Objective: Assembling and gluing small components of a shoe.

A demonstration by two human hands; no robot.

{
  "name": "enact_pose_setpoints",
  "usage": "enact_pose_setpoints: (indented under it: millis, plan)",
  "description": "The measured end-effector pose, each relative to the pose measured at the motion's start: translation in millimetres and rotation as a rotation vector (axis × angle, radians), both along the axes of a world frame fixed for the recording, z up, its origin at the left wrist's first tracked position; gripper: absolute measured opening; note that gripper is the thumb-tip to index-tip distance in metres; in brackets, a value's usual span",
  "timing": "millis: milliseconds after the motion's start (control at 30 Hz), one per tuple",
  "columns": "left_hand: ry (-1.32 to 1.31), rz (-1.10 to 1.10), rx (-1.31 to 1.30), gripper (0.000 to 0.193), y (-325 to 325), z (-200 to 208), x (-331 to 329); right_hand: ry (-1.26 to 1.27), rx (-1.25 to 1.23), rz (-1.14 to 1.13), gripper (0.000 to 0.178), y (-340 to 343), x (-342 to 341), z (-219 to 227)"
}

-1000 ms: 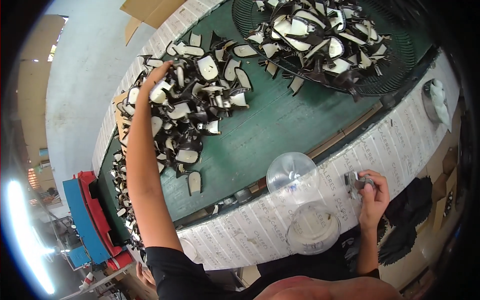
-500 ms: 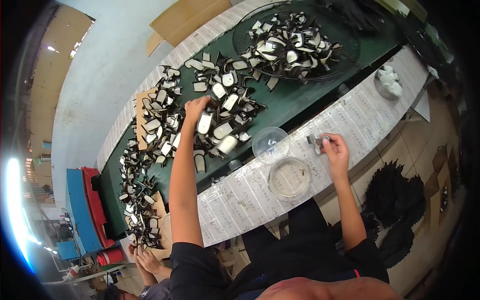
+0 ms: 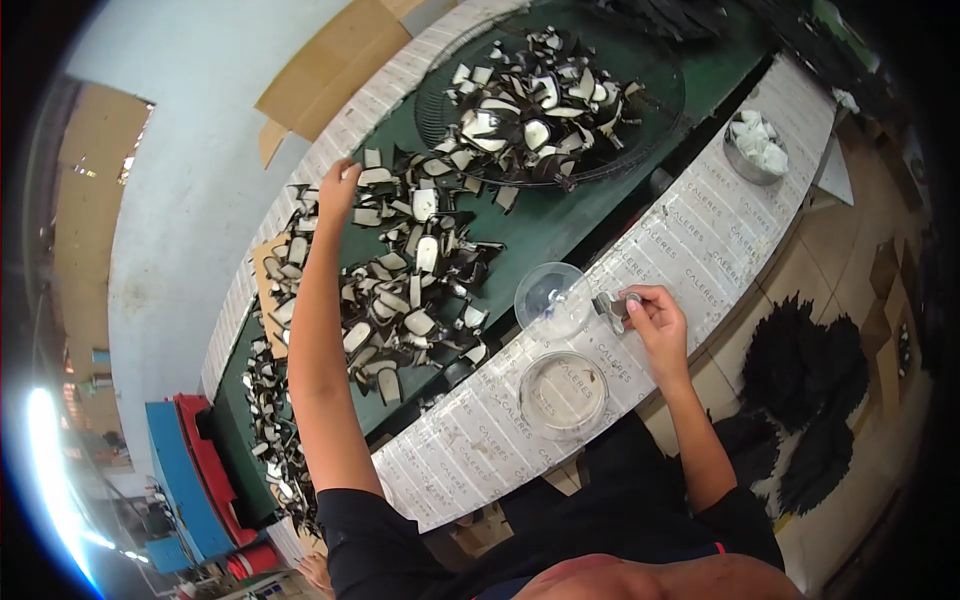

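Observation:
Many black pieces with cream linings, which look like cut shoe parts (image 3: 426,254), lie heaped on the green work surface (image 3: 545,225). My left hand (image 3: 341,180) reaches to the far edge of this heap. Its fingers are curled in, and what they hold, if anything, is too small to make out. Over the paper-covered ledge, my right hand (image 3: 657,322) pinches a small grey piece (image 3: 610,308) between thumb and fingers. Beside it are a clear round plastic lid (image 3: 530,312) and a shallow clear dish (image 3: 523,412).
A wide clear tray (image 3: 655,120) piled with similar pieces stands at the back. To the right on the ledge (image 3: 690,235) sits a metal bowl (image 3: 745,170) of white wads. Black fluffy material (image 3: 795,360) lies on the floor. Another person's hand (image 3: 316,572) shows at lower left.
My left hand has moved from the middle of the heap away to its far left edge. My right hand keeps the grey piece, slightly lower. The whole view has shifted.

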State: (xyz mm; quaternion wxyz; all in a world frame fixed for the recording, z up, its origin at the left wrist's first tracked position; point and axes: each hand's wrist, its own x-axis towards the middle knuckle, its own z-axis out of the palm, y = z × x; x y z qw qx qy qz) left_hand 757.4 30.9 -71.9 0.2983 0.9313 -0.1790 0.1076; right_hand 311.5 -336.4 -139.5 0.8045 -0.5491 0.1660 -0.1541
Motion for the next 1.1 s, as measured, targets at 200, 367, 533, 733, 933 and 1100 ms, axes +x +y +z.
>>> enact_pose_setpoints:
  millis: [200,367,533,733,933,1100]
  plan:
    - [-0.189,-0.118,0.426,0.045,-76,-79,29,0.004,0.016,0.023,0.013,1,1,0]
    - [0.032,-0.294,0.661,0.036,-123,-73,-24,0.025,-0.013,0.016,0.013,-5,-3,-9]
    - [-0.042,-0.29,0.502,0.042,-82,-66,-77,-0.03,-0.032,0.052,0.015,-3,1,-11]
    - [0.33,-0.23,0.532,0.04,-66,-40,-119,-0.05,-0.035,0.037,0.014,6,3,-5]
    - [0.02,0.021,0.515,0.087,-173,-56,-165,-0.04,-0.052,-0.018,0.014,-6,-9,-12]
    - [0.308,0.153,0.262,0.065,-199,-64,-139,-0.067,-0.071,-0.017,0.015,-3,-4,-17]
